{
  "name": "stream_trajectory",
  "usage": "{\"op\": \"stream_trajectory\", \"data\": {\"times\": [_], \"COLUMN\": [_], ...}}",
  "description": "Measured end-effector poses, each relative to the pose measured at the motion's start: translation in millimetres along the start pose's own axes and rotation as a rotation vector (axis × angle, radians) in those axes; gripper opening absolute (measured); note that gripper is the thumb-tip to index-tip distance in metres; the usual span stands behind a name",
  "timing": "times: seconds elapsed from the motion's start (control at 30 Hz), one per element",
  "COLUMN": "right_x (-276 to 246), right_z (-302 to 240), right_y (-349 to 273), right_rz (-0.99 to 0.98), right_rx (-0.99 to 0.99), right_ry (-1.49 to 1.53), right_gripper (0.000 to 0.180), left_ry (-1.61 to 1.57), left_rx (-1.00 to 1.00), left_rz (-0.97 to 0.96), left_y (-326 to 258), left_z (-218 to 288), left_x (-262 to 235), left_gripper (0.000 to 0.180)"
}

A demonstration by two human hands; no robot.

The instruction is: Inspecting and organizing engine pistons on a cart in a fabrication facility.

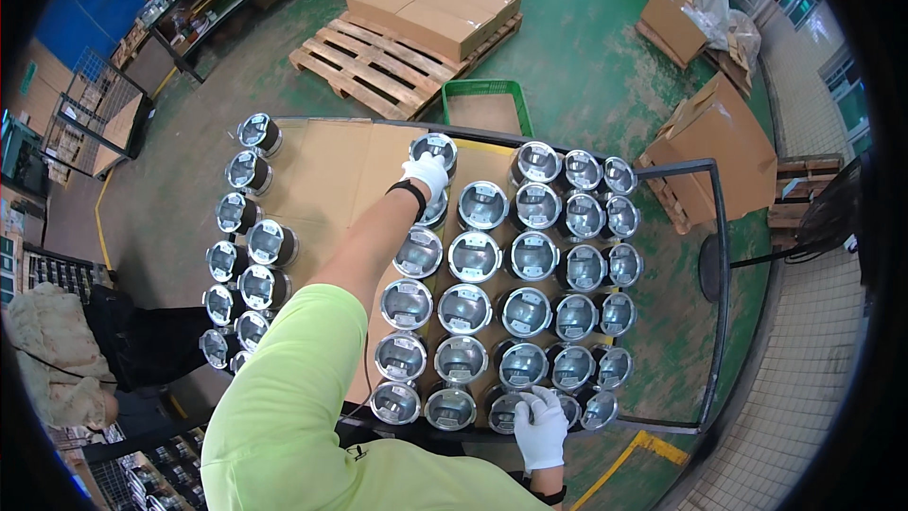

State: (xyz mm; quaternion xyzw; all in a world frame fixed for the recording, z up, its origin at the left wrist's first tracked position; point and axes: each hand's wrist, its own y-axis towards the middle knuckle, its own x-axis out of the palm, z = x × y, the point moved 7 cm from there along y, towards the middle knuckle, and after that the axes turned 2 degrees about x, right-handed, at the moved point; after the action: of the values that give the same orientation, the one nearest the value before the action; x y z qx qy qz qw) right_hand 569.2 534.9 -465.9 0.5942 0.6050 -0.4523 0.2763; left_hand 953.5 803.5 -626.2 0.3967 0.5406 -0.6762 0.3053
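My left hand, in a white glove, reaches to the far side of a cardboard-covered cart and grips a shiny metal piston standing there. My right hand, also gloved, rests on the near edge of the cart, touching a piston in the nearest row. Several pistons stand upright in tidy rows across the right half of the cardboard. A loose column of several pistons lines the left edge.
A black tube frame rims the cart's right side. Beyond it lie a green crate, a wooden pallet with cardboard boxes, and more cartons on the green floor. Another person is at the left.
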Motion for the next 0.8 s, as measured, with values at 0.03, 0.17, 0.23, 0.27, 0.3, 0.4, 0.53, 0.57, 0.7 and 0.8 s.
{"op": "stream_trajectory", "data": {"times": [0.03,0.17,0.23,0.27,0.3,0.4,0.53,0.57,0.7,0.8], "right_x": [2,5,2,2,-1,-4,0,2,25,54], "right_z": [-3,-8,-27,-37,-45,-73,-125,-134,-163,-193], "right_y": [-1,-4,-4,-3,-4,-7,-32,-43,-89,-128], "right_rz": [-0.003,-0.021,-0.006,-0.006,-0.033,-0.036,-0.225,-0.241,-0.291,-0.425], "right_rx": [0.0,-0.035,-0.094,-0.163,-0.167,-0.311,-0.494,-0.569,-0.809,-0.962], "right_ry": [-0.008,-0.021,-0.006,0.046,0.055,0.054,0.068,0.062,0.036,-0.08], "right_gripper": [0.021,0.021,0.021,0.02,0.019,0.018,0.019,0.018,0.018,0.021], "left_ry": [0.067,0.051,-0.138,-0.206,-0.25,-0.302,-0.59,-0.681,-0.711,-0.729], "left_rx": [-0.006,0.153,0.221,0.276,0.328,0.274,0.066,0.025,-0.266,-0.524], "left_rz": [-0.067,0.037,0.205,0.315,0.41,0.627,0.552,0.593,0.547,0.544], "left_y": [4,-37,-57,-74,-101,-208,-390,-433,-601,-734], "left_z": [-6,-6,-24,-38,-38,-75,-129,-138,-130,-94], "left_x": [5,-30,-47,-53,-66,-85,-53,-32,74,175], "left_gripper": [0.061,0.064,0.06,0.059,0.056,0.051,0.04,0.038,0.036,0.04]}}
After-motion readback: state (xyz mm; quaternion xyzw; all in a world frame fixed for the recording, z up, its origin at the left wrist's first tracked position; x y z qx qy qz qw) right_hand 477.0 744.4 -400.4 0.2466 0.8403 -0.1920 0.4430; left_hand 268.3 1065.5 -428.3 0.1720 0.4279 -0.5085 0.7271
